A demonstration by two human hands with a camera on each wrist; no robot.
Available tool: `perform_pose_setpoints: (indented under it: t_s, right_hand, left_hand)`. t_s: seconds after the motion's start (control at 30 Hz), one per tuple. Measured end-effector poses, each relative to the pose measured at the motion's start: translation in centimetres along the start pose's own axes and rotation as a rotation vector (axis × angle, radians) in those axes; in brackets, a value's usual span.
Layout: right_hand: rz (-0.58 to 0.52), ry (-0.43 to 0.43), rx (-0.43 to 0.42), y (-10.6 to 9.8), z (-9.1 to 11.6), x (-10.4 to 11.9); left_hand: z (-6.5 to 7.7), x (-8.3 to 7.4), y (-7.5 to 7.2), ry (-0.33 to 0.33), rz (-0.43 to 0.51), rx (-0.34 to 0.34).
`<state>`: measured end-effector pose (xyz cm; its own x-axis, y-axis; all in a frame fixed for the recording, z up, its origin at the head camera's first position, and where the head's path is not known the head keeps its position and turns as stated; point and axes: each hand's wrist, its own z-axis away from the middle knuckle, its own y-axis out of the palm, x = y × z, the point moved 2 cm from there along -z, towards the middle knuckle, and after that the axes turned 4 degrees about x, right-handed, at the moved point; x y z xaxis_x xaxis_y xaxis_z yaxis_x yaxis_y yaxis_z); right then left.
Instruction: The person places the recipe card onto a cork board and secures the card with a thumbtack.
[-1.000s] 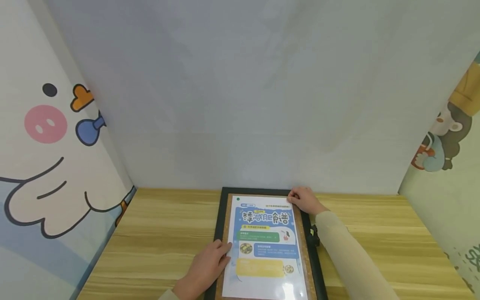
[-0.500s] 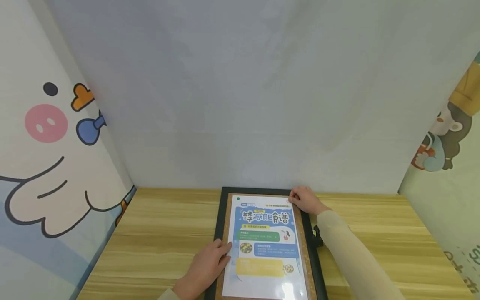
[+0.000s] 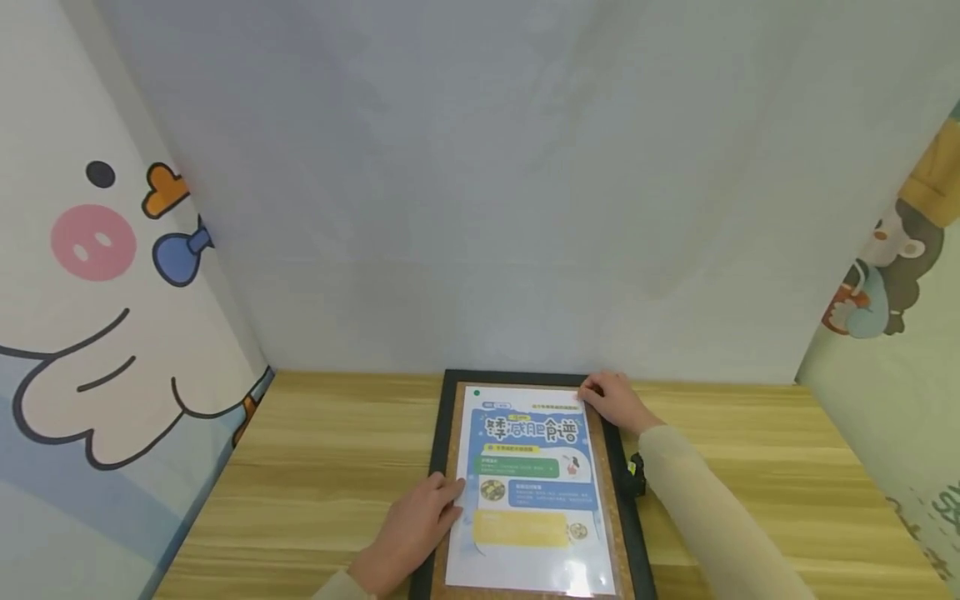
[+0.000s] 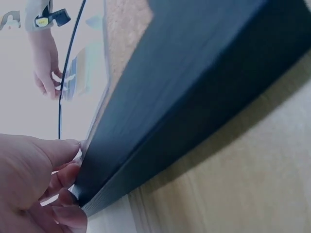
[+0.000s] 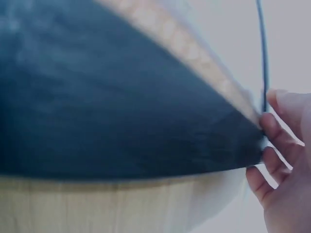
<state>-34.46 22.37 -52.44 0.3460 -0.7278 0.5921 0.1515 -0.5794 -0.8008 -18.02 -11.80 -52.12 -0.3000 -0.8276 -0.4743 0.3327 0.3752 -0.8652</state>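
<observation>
A cork board (image 3: 619, 525) in a black frame (image 3: 441, 433) lies on the table. On the cork is a glossy printed sheet (image 3: 532, 567) with blue, green and yellow panels. A small green round pin (image 3: 476, 392) marks its upper left corner. My left hand (image 3: 411, 529) rests at the board's left side, fingertips at the sheet's edge; the left wrist view has its thumb (image 4: 60, 150) there. At the upper right corner, my right hand (image 3: 617, 402) touches the sheet with bent fingers. Its other fingers lie against the frame (image 5: 146, 107) in the right wrist view; anything under the fingertips is hidden.
The wood-grain table (image 3: 322, 450) extends on both sides of the board. A pale grey cloth wall (image 3: 510, 183) stands right behind it. Cartoon-printed panels (image 3: 112, 333) rise at left and right. A black wrist device (image 3: 635, 475) sits beside the right sleeve.
Little differs. Both hands stay at the same spots on the board, and the right forearm has shifted slightly to the right. The view tilts down a touch.
</observation>
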Motion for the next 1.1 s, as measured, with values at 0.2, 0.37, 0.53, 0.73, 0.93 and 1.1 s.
perform_pose_setpoints:
  t_s: [0.2,0.37,0.53,0.73,0.93,1.1]
  right_hand:
    - [-0.124,0.097,0.028,-1.8,1.3,-0.1]
    - [-0.129,0.101,0.044,-3.8,3.1,0.5]
    - [-0.134,0.064,0.022,-5.4,5.4,0.5]
    - [-0.119,0.043,0.012,-6.2,8.1,0.0]
    - [-0.112,0.075,0.047,-6.6,10.8,-0.8]
    - [-0.060,0.100,0.082,-6.5,13.1,-1.9]
  left_hand:
    - [-0.4,0.4,-0.1,0.012,0.065,0.000]
    - [-0.5,0.7,-0.3,-0.001,0.064,-0.007]
    - [-0.4,0.8,-0.2,0.008,0.015,-0.034]
    - [-0.4,0.7,-0.6,0.069,-0.091,-0.065]
    - [-0.6,0.9,-1.1,0.135,-0.032,-0.018]
    - [-0.7,1.3,-0.9,0.146,-0.036,-0.012]
